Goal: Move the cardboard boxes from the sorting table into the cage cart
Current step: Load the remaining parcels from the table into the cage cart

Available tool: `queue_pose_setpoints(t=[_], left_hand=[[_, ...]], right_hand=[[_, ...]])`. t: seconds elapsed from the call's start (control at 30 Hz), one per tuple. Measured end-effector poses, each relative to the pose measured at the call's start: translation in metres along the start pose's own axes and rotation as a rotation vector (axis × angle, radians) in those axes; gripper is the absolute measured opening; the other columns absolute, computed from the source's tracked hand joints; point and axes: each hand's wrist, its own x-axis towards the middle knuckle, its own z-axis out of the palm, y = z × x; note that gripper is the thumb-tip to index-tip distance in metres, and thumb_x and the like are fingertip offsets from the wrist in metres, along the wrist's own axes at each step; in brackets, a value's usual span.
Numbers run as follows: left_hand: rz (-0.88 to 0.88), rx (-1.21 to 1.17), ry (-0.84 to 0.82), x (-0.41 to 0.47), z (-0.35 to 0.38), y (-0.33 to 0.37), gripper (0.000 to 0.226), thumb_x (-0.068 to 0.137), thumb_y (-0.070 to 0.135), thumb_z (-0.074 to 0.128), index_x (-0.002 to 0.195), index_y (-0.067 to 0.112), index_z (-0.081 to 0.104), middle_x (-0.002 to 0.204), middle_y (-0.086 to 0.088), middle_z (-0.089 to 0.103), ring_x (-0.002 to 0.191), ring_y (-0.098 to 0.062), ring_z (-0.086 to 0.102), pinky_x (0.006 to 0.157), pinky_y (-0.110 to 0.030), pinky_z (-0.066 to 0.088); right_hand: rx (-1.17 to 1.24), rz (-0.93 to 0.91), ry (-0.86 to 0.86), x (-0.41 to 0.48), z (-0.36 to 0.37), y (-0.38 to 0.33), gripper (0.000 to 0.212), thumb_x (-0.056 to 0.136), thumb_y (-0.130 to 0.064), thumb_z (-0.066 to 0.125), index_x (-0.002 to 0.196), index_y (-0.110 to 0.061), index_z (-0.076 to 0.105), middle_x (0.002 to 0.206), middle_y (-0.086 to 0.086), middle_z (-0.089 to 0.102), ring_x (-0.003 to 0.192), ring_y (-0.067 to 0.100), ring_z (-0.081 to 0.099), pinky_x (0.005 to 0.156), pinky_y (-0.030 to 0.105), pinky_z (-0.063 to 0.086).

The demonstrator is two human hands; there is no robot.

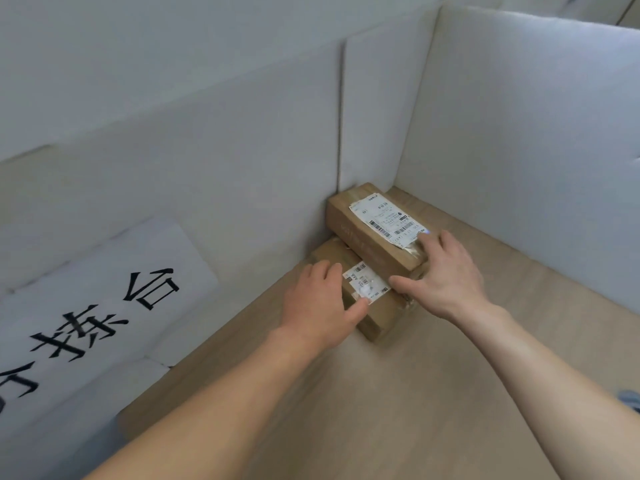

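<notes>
Stacked labelled cardboard boxes (360,237), left hand (317,306), right hand (446,271) touching

Person's arms (540,368), bare along their visible length, with the uncovered left hand (317,306) and right hand (446,271); a blue-grey patch (631,400) at the frame's right edge may be clothing, too blurred to tell.

The top box (375,225) lay on the bottom box (378,318), just beyond both hands, in the corner between two walls (519,133). The left hand (317,306) rested on the bottom box, the right hand (446,275) on the top box's near end.
</notes>
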Motion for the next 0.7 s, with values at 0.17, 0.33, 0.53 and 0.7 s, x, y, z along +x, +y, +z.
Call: queue_pose_setpoints(t=[0.17,0.33,0.53,0.7], left_hand=[[-0.092,-0.103,-0.040,0.006,0.021,0.004,0.069,0.089,0.064,0.050,0.143,0.021,0.045,0.146,0.000,0.043,0.131,-0.022,0.046,0.100,-0.040,0.047],[-0.129,-0.158,-0.070,0.005,0.038,0.010,0.067,0.088,0.063,0.051,0.144,0.026,0.044,0.142,0.002,0.046,0.127,-0.021,0.049,0.096,-0.037,0.048],[-0.146,-0.209,-0.088,0.003,0.050,0.009,0.070,0.088,0.061,0.054,0.147,0.025,0.041,0.141,0.001,0.047,0.128,-0.020,0.048,0.099,-0.038,0.048],[-0.160,-0.235,-0.092,0.003,0.056,0.013,0.066,0.088,0.061,0.054,0.144,0.028,0.043,0.133,0.004,0.050,0.121,-0.018,0.052,0.094,-0.036,0.049]], right_hand=[[0.112,0.063,0.028,0.008,0.010,0.005,0.096,0.060,-0.062,0.077,0.144,-0.034,0.042,0.158,0.011,0.025,0.144,0.033,0.030,0.113,0.045,0.037],[0.188,0.079,0.136,0.009,0.013,0.018,0.090,0.056,-0.051,0.083,0.134,-0.029,0.045,0.139,0.005,0.036,0.131,0.029,0.037,0.104,0.041,0.042],[0.278,0.166,0.344,0.012,0.005,0.056,0.095,0.059,-0.041,0.090,0.140,-0.026,0.044,0.138,0.006,0.034,0.129,0.028,0.042,0.108,0.037,0.038],[0.294,0.204,0.356,0.017,0.007,0.076,0.091,0.060,-0.041,0.089,0.141,-0.027,0.047,0.140,0.005,0.034,0.133,0.025,0.039,0.109,0.033,0.036]])
